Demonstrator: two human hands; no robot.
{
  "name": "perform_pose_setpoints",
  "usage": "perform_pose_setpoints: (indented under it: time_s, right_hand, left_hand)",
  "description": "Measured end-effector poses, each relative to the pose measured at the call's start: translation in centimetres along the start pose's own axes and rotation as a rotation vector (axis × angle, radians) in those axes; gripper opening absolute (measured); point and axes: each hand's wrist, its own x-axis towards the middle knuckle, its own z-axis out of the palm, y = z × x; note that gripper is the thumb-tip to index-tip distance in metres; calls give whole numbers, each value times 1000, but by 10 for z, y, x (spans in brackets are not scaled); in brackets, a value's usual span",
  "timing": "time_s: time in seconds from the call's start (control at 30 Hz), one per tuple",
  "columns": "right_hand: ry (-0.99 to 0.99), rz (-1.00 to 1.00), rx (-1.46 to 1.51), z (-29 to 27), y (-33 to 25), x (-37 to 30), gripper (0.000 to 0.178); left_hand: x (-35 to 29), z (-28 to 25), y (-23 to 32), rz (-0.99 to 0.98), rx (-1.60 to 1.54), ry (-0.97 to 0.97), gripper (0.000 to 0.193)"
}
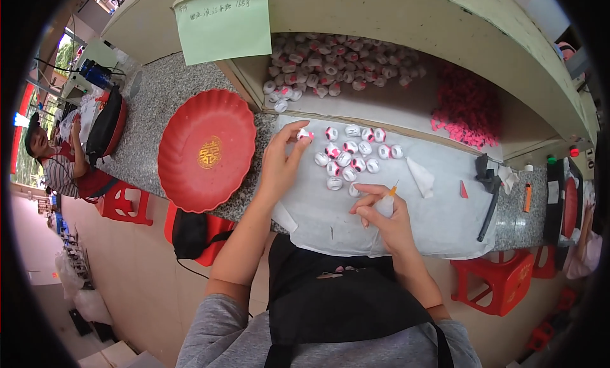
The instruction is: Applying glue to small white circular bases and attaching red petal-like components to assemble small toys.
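Observation:
My left hand (283,155) pinches a small white and pink rounded piece (305,135) between thumb and fingertips, just above the left part of the sheet. In my right hand (384,215) is a small white squeeze bottle (386,204) with a thin orange needle tip pointing up and away; the palm hides part of it. Next to its index fingertip lies a white piece (354,189). Several more white pieces (350,148), some with pink and black parts, stand in a loose cluster on the white sheet (330,222) between and beyond my hands.
A red scalloped tray (184,133) rests on the granite counter at left. The shelf ahead holds a heap of white pieces (324,60) and a pile of pink bits (467,107). Paper scraps (420,176) and a black strip (488,212) lie right. Other people sit at both sides.

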Motion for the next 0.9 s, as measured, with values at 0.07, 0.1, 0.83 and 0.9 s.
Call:
perform_pose_setpoints:
  time_s: [0.07, 0.1, 0.83, 0.9]
  right_hand:
    - [-13, -14, -19, -10, 1, -5, 28]
    - [29, -14, -3, -14, 3, -9, 26]
    - [341, -284, -96, -52, -1, -6, 28]
    - [336, -289, -86, -52, -1, -6, 27]
  left_hand:
    - [7, 1, 1, 26, 364, -81, 26]
    - [7, 3, 2, 32, 362, -75, 26]
    - [21, 77, 34, 581, 614, -331, 40]
    - [25, 88, 36, 595, 621, -328, 39]
